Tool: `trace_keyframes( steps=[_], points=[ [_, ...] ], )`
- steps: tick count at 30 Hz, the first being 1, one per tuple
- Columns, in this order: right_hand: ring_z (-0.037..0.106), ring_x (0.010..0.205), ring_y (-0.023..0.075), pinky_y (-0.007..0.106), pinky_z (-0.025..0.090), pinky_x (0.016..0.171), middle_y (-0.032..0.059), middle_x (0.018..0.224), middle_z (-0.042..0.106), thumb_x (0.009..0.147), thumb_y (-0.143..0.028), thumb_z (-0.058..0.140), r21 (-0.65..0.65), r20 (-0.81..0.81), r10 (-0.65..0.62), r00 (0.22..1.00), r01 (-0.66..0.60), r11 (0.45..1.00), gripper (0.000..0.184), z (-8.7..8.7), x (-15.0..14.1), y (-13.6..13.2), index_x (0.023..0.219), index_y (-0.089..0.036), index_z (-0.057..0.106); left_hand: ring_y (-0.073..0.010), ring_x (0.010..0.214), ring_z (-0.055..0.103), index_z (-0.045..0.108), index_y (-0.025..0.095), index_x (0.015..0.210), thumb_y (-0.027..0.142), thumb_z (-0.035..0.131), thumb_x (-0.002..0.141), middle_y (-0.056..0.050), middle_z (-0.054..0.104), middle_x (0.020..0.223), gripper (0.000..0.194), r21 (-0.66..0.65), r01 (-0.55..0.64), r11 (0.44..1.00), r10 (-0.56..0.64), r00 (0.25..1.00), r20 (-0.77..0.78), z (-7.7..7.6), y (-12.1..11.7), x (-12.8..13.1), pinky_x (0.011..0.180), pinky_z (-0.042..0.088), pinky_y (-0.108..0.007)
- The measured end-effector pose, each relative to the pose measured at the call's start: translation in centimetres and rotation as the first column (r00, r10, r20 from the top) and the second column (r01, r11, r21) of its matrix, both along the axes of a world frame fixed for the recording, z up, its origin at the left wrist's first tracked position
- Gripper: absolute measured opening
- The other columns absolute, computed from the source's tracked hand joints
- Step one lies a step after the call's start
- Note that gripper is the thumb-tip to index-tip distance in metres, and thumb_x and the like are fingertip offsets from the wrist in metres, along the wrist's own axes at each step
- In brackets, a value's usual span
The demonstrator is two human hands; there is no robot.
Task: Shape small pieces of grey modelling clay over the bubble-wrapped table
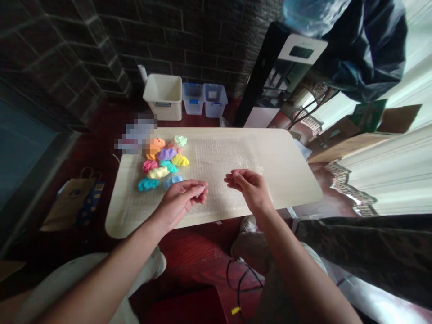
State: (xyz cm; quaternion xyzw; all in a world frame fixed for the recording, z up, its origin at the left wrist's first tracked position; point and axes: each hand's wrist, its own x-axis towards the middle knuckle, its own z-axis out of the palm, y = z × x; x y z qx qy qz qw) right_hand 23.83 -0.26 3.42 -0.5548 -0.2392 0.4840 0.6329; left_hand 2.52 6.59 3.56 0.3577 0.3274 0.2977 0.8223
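Observation:
My left hand (184, 196) is closed above the near side of the table, with a small whitish lump (200, 191) between thumb and fingers. To its right, my right hand (248, 185) is pinched, thumb against fingertips; whatever it may hold is too small to make out. The hands are apart. Soft clay-like lumps lie to the left: a light blue lump (173, 181) partly behind my left hand, a teal lump (147, 184), a pale yellow lump (158, 173), a purple lump (167, 154), a bright yellow lump (180, 160) and several others.
Bubble wrap (212, 155) covers much of the pale table (293, 175). Behind it stand a cream bin (165, 101) and two clear bins (215, 101). A paper bag (69, 202) sits left on the floor, a cardboard box (351, 141) right. A black cable (239, 288) lies below.

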Motion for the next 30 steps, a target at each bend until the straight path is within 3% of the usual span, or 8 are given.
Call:
trace_keyframes(
  steps=[3, 9, 14, 21, 26, 30],
  points=[
    [0.077, 0.070, 0.0209, 0.033, 0.062, 0.065, 0.0070, 0.076, 0.080, 0.071, -0.050, 0.091, -0.021, 0.003, 0.034, 0.999, -0.034, 0.999, 0.038, -0.1, -0.4, 0.4, 0.079, -0.018, 0.074, -0.0137, 0.071, 0.067, 0.081, 0.010, 0.096, 0.023, 0.087, 0.075, -0.008, 0.076, 0.082, 0.025, 0.023, 0.002, 1.000, -0.002, 1.000, -0.005, 0.2, 0.7, 0.3, 0.070, 0.054, -0.025],
    [0.075, 0.060, 0.0184, 0.030, 0.058, 0.057, 0.0066, 0.071, 0.079, 0.073, -0.052, 0.090, -0.025, 0.032, 0.076, 0.997, -0.076, 0.997, 0.039, -0.3, -1.0, 1.2, 0.074, -0.017, 0.073, -0.0128, 0.073, 0.067, 0.081, 0.012, 0.101, 0.023, 0.089, 0.074, -0.008, 0.077, 0.086, 0.030, 0.047, -0.004, 0.999, 0.004, 1.000, 0.002, 0.6, 1.9, 1.0, 0.071, 0.053, -0.024],
    [0.068, 0.057, 0.0125, 0.024, 0.053, 0.057, 0.0027, 0.063, 0.076, 0.076, -0.035, 0.092, 0.030, 0.039, 0.110, 0.993, -0.112, 0.993, 0.023, -0.3, -1.3, 1.4, 0.075, -0.018, 0.078, -0.0126, 0.067, 0.066, 0.080, 0.013, 0.094, 0.025, 0.092, 0.071, -0.006, 0.075, 0.079, 0.029, 0.078, -0.003, 0.997, 0.004, 1.000, -0.007, 0.3, 2.1, 1.3, 0.067, 0.051, -0.025],
    [0.073, 0.075, 0.0178, 0.032, 0.058, 0.071, 0.0061, 0.084, 0.082, 0.083, -0.033, 0.087, 0.077, 0.003, 0.179, 0.984, -0.179, 0.981, 0.018, -0.9, -1.2, 1.1, 0.098, -0.023, 0.085, -0.0146, 0.071, 0.066, 0.082, 0.012, 0.094, 0.028, 0.087, 0.077, -0.007, 0.075, 0.078, 0.024, 0.103, 0.013, 0.995, -0.012, 1.000, -0.005, -0.3, 1.9, 1.3, 0.071, 0.049, -0.028],
    [0.071, 0.068, 0.0178, 0.033, 0.059, 0.067, 0.0054, 0.079, 0.081, 0.074, -0.032, 0.094, 0.031, -0.012, 0.179, 0.984, -0.179, 0.983, 0.019, -0.4, -1.5, 0.9, 0.090, -0.023, 0.086, -0.0147, 0.072, 0.065, 0.082, 0.011, 0.094, 0.030, 0.084, 0.079, -0.007, 0.073, 0.079, 0.025, 0.045, 0.025, 0.999, -0.027, 0.999, 0.045, 0.1, 1.8, 1.5, 0.072, 0.050, -0.029],
    [0.068, 0.062, 0.0155, 0.029, 0.054, 0.060, 0.0041, 0.069, 0.078, 0.074, -0.033, 0.094, 0.038, -0.007, 0.206, 0.978, -0.206, 0.978, 0.017, -0.2, -1.7, 0.9, 0.083, -0.022, 0.086, -0.0138, 0.071, 0.064, 0.079, 0.011, 0.095, 0.026, 0.084, 0.079, -0.005, 0.071, 0.076, 0.022, 0.026, 0.048, 0.999, -0.049, 0.997, 0.067, 0.0, 1.8, 1.6, 0.071, 0.050, -0.027]
  ],
)
